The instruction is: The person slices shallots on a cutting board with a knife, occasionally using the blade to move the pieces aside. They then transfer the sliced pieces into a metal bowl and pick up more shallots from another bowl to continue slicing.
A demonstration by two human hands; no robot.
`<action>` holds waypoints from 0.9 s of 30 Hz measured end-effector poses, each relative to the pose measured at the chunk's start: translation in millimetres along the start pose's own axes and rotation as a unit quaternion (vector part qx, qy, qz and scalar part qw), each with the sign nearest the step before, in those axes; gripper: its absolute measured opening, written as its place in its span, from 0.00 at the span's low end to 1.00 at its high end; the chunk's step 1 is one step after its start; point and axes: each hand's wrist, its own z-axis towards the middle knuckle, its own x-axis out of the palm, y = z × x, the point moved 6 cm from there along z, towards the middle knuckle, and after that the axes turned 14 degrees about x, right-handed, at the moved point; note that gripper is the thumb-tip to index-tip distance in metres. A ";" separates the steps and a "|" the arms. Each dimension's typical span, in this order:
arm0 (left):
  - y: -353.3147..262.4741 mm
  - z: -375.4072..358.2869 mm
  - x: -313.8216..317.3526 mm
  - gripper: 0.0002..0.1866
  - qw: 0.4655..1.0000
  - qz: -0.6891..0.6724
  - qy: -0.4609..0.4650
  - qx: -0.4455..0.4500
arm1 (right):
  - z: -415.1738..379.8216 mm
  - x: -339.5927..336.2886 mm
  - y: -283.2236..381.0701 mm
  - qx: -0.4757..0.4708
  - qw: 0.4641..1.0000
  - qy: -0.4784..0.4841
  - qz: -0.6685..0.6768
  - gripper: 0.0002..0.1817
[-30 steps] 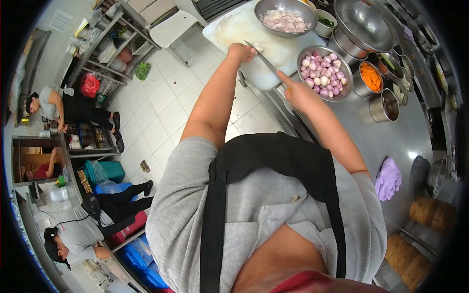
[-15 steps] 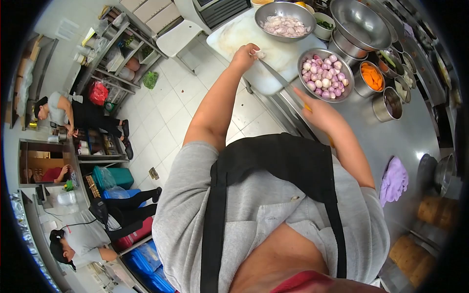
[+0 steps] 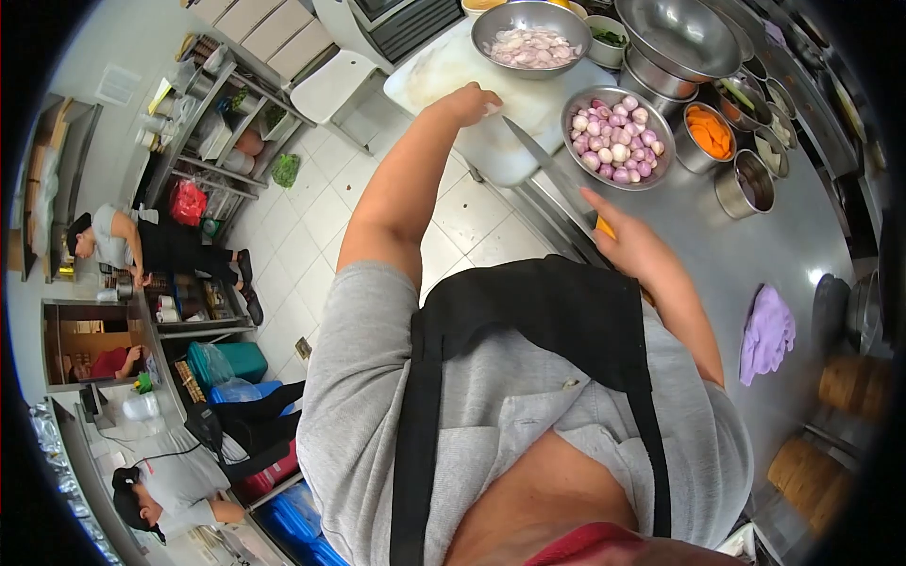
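The right hand is closed round the yellow-orange handle of a knife, with one finger stretched toward the blade, while the left hand is bent down over the white cutting board, its fingertips drawn together on a small pale piece; whether it is cut through cannot be made out. The knife's tip sits just beside that piece and those fingertips, so for clean slicing it seems best to tuck the left fingertips back, let the knuckles guide the blade, and keep the piece's flattest side down. A firmer grip nearer the blade would likely steady the cut, and slow, even strokes should give slices to match the pale ones in the steel bowl at the board's far edge. Whole peeled shallots fill another bowl near the knife, on the bench; the right wrist should stay clear of that rim.
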 end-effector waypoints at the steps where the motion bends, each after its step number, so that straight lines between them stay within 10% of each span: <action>1: -3.0 0.6 -2.7 0.20 1.000 0.000 0.001 0.003 | 0.5 1.5 -1.2 0.001 1.000 0.004 0.009 0.34; 10: 6.3 -15.1 -6.5 0.14 0.998 -0.039 -0.052 -0.005 | 8.1 8.9 -7.8 0.012 1.000 0.012 -0.005 0.33; 15: 15.0 -48.3 -1.2 0.16 0.939 -0.051 -0.294 -0.169 | 23.5 18.4 15.9 -0.012 0.999 0.011 0.035 0.33; 27: 18.3 -57.5 28.5 0.17 0.849 -0.398 -0.289 -0.194 | 59.8 34.0 37.1 -0.044 0.998 0.000 -0.045 0.33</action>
